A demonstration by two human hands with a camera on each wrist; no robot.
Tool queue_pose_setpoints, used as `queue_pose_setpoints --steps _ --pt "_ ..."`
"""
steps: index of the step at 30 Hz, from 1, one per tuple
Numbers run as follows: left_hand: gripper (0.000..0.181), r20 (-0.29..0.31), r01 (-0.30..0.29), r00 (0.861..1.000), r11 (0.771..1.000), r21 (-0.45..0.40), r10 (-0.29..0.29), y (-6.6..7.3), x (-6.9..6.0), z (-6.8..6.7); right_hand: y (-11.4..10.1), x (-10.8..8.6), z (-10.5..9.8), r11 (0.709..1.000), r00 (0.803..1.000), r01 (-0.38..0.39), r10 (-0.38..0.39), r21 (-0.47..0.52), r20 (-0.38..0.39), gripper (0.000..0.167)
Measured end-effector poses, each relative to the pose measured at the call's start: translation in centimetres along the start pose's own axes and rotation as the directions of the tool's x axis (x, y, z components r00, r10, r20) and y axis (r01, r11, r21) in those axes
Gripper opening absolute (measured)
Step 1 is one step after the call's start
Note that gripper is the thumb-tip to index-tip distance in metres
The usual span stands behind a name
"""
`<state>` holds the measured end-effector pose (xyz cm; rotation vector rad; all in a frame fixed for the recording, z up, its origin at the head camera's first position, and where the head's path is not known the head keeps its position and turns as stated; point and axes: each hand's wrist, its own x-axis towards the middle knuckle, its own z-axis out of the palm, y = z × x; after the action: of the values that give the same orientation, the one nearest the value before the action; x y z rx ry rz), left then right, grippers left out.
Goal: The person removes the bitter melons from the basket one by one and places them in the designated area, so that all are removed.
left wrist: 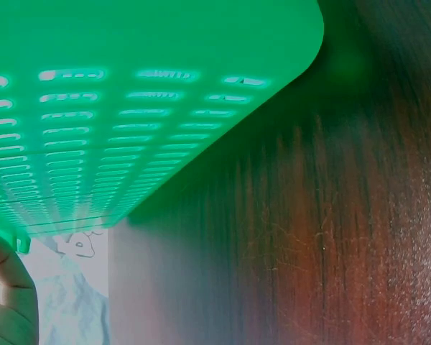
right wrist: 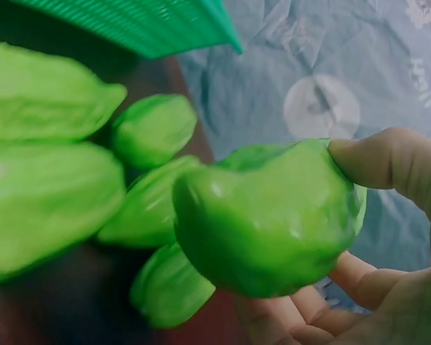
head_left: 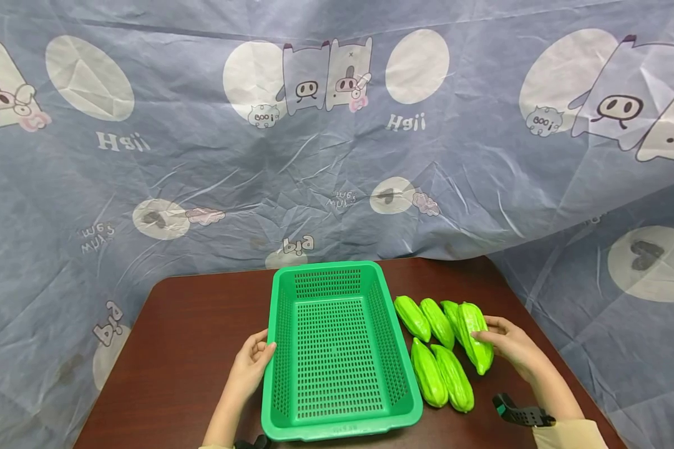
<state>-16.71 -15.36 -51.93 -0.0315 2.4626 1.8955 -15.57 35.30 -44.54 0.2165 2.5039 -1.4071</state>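
Note:
A green plastic basket (head_left: 339,358) with slotted walls and floor stands on the table. At its left rim my left hand (head_left: 252,358) grips the edge, thumb on top. The left wrist view shows the basket's slotted side (left wrist: 93,136) from below, with curled fingers (left wrist: 11,287) at the lower left. My right hand (head_left: 511,342) holds a bright green, ridged bitter melon (head_left: 475,340) between thumb and fingers; in the right wrist view this bitter melon (right wrist: 269,219) is seen end-on. Several similar bitter melons (head_left: 429,372) lie in two rows between the basket and that hand.
The dark brown table (head_left: 202,318) extends on both sides of the basket. Behind it and at the sides hangs a grey-blue printed cloth (head_left: 326,156). A black band (head_left: 522,413) is on my right wrist.

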Motion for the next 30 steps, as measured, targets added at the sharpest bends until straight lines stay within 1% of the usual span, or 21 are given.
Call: queue_pose_setpoints --steps 4,7,14,19,25,30 --pt "0.055 0.0 -0.003 1.0 1.0 -0.005 0.003 -0.1 -0.1 0.0 1.5 -0.1 -0.1 0.998 0.999 -0.051 0.052 -0.024 0.01 0.078" --pt "0.054 -0.002 -0.014 1.0 1.0 -0.013 0.013 0.0 -0.1 0.0 2.6 -0.1 0.1 0.996 0.996 -0.087 0.088 -0.023 0.018 0.079" --pt "0.054 -0.009 -0.021 1.0 1.0 -0.024 0.02 0.1 -0.2 0.0 4.8 -0.2 0.7 0.991 0.99 -0.134 0.134 -0.014 0.052 0.079" --pt "0.055 0.0 -0.022 1.0 1.0 -0.014 0.022 0.1 -0.2 -0.1 5.6 -0.2 1.1 0.988 0.986 -0.154 0.154 0.0 0.063 0.08" --pt "0.054 0.001 -0.006 1.0 1.0 -0.009 0.006 -0.2 0.1 0.0 6.2 -0.1 1.5 0.985 0.982 -0.175 0.174 0.006 0.073 0.083" --pt "0.054 0.005 -0.014 1.0 1.0 0.027 0.014 -0.1 0.1 -0.1 6.5 -0.2 1.7 0.984 0.981 -0.178 0.177 0.012 0.074 0.081"
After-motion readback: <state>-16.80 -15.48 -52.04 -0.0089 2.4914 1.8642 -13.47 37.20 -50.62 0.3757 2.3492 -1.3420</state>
